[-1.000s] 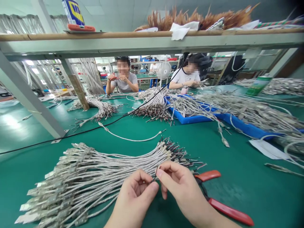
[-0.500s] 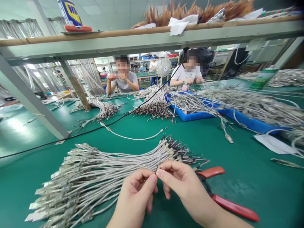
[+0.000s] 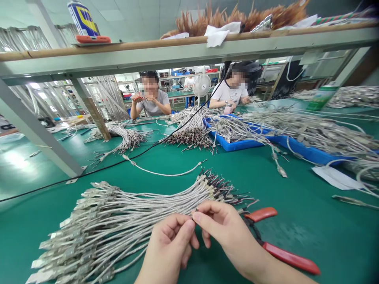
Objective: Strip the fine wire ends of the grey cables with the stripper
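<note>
My left hand (image 3: 174, 240) is closed, thumb and forefinger pinched on a thin dark wire (image 3: 194, 213). The fingertips of my right hand (image 3: 222, 228) pinch the same wire from the right, and most of it is hidden by the fingers. Just beyond my hands lies a thick bundle of white braided USB cables (image 3: 148, 205), plugs to the left and stripped dark and red wire ends (image 3: 222, 187) to the right. Red-handled pliers (image 3: 290, 258) rest beside my right wrist, with their head partly hidden behind my hand.
A single white cable (image 3: 166, 172) lies beyond the bundle. Blue trays (image 3: 237, 146) heaped with cables stand at the back right. A black cord (image 3: 103, 170) crosses the green table (image 3: 260, 177). An overhead shelf (image 3: 133, 55) spans the view; two people sit across the table.
The view has shifted slightly, so things sit a little further left. Both hands keep their pinch, fingertips close together, with only small finger movements.
</note>
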`<state>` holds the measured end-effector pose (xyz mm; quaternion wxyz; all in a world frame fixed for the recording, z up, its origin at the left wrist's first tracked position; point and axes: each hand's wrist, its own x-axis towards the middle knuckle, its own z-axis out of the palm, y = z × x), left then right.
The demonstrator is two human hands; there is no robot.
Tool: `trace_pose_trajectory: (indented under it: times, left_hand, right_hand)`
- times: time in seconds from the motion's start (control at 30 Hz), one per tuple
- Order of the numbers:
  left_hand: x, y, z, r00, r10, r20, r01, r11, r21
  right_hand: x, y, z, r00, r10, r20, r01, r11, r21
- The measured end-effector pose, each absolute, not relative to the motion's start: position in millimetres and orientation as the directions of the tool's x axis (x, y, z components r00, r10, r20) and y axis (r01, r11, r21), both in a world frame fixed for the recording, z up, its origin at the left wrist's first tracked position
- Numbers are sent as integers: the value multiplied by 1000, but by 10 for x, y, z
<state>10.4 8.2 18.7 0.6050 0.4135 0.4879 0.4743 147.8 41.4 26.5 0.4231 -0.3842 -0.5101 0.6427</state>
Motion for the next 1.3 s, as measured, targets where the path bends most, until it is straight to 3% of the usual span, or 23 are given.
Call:
trace_pose_trajectory:
  times: [0.3,0.63,1.0,1.3]
  left_hand:
    - [129,59,208,123,972,-201,-156,219,963]
    - [129,52,194,45,973,-225,-215,230,949]
    - [110,64,85,43,978,-202,-340,205,918]
    - [126,39,101,62,981,-185,-346,195,918]
  right_hand:
    - [1452,421,212,-331,934,-137,-310,-245,-919]
    - [1439,390,155,-269,958,-97,-280,-174,-944]
    - [1437,405,216,-437,898,-56,-255,-184,-949]
    - [1428,401,209,-413,908,-67,-224,-173,-959]
